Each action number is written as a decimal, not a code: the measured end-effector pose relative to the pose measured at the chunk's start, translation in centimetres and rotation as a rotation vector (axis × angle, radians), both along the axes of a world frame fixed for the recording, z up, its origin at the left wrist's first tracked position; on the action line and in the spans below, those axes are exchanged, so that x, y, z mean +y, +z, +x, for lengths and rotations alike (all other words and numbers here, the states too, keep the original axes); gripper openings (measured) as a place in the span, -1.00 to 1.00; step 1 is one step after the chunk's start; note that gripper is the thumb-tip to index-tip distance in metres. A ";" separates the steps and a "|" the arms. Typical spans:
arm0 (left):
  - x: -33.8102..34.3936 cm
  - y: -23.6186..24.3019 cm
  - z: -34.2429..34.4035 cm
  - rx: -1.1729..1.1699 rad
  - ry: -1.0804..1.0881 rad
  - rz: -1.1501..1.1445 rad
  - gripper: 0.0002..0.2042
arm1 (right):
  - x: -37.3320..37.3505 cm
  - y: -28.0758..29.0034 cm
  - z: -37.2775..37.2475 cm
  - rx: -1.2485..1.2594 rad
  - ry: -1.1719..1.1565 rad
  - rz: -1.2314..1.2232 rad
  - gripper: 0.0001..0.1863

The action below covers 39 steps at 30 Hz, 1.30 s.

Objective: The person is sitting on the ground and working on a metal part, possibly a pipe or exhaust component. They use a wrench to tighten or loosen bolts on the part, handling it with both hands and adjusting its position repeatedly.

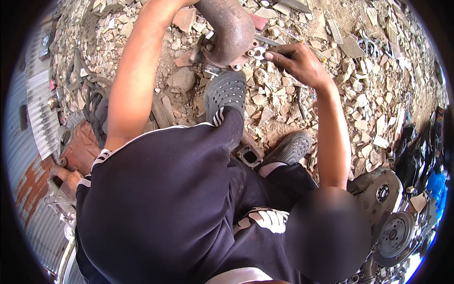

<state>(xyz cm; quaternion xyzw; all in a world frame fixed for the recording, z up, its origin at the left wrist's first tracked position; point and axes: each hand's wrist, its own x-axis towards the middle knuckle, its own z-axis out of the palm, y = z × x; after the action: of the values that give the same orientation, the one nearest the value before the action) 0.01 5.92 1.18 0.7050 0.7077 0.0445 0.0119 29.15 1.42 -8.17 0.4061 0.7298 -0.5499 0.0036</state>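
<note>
A rusty curved metal pipe (229,33) with a bolted flange stands at the top middle. My right hand (300,64) is closed on a small silver wrench (259,53), thumb pressed along it. The wrench's head meets a bolt (250,53) on the right side of the flange. My left hand (177,2) reaches to the top edge beside the pipe's upper part; its fingers are out of the picture. Another bolt (208,47) shows on the flange's left side. My foot in a grey perforated clog (226,92) is right by the flange's near side.
Broken stone and tile rubble (366,104) covers the ground. A square-ended metal piece (249,155) lies between my feet. At the right are greasy machine parts, with a round pulley (395,232) and a blue plastic bag (437,189). Corrugated metal sheet (28,189) lines the left.
</note>
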 end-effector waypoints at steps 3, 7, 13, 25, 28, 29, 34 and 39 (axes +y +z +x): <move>0.4 -0.8 0.1 0.002 -0.022 0.019 -0.51 | 1.3 -0.1 -0.1 0.004 0.085 -0.042 -0.49; 0.5 -0.8 -0.2 -0.014 0.030 -0.017 -0.52 | 2.5 -0.7 -0.5 0.077 0.169 -0.087 -0.43; 0.2 -0.6 -0.6 -0.036 0.016 0.011 -0.53 | 5.1 -1.7 -2.1 0.106 0.280 -0.130 -0.45; -0.6 -1.2 -3.6 -0.058 0.061 0.046 -0.56 | -3.4 2.0 -3.4 0.021 -0.230 -0.323 -0.54; -0.7 -2.0 -4.4 -0.097 0.004 0.117 -0.56 | -6.7 2.2 -4.9 0.232 -0.473 -0.560 -0.67; -0.8 -1.9 -4.2 -0.114 0.009 0.089 -0.55 | -7.9 2.3 -5.8 0.270 -0.564 -0.616 -0.69; -0.8 -1.5 -3.8 -0.122 0.071 0.037 -0.53 | -10.2 2.1 -8.1 0.482 -0.766 -0.732 -0.68; -0.7 -1.5 -3.0 -0.082 0.063 0.042 -0.52 | -11.0 3.7 -9.4 0.830 -1.223 -1.319 -0.74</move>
<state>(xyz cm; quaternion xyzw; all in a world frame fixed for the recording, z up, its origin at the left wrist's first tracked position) -2.94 5.26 -0.33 0.6802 0.7273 0.0883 0.0246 19.77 -9.55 -4.50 0.4051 -0.1145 -0.8519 -0.3115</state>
